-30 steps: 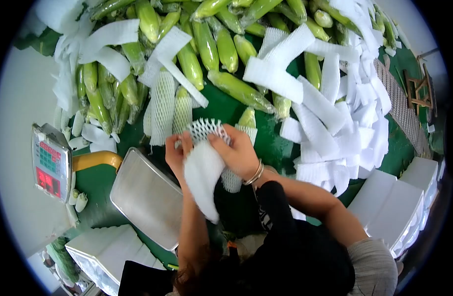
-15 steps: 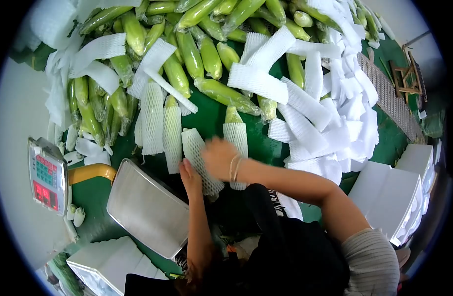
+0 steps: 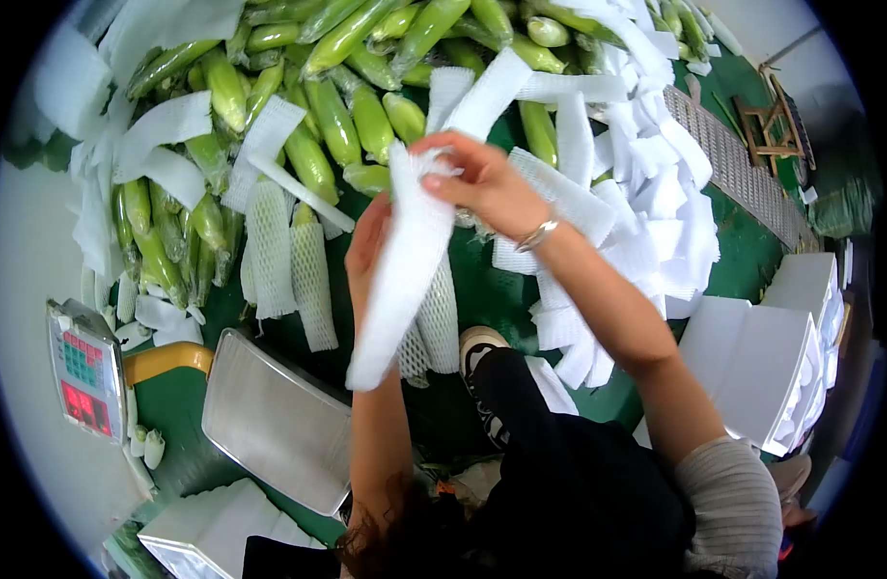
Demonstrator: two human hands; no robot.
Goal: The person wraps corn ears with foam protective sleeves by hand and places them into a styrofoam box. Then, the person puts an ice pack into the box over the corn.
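A white foam net sleeve (image 3: 402, 275) hangs at a slant between my hands, raised over the green floor. My right hand (image 3: 490, 185) is closed, pinching the sleeve's top edge between thumb and fingers. At its left side, my left hand (image 3: 364, 239) grips the sleeve; part of the fingers is hidden behind the foam. Whether anything is inside the sleeve cannot be seen. Below it lies a foam-sleeved ear of corn (image 3: 439, 323), partly covered. To the left rests another sleeved ear of corn (image 3: 313, 285). Beyond my hands is a pile of film-wrapped corn (image 3: 332, 121).
Loose foam sleeves (image 3: 646, 222) are heaped at the right. A digital scale's display (image 3: 84, 372) and metal weighing plate (image 3: 279, 415) stand at the left. White foam boxes (image 3: 748, 362) are at the right, another box (image 3: 221, 531) at the lower left. A wooden stool (image 3: 776, 125) stands far right.
My hands have risen away from the sleeved corn on the floor. They now hold up a white foam sleeve. One ear of film-wrapped corn near the middle is now largely hidden.
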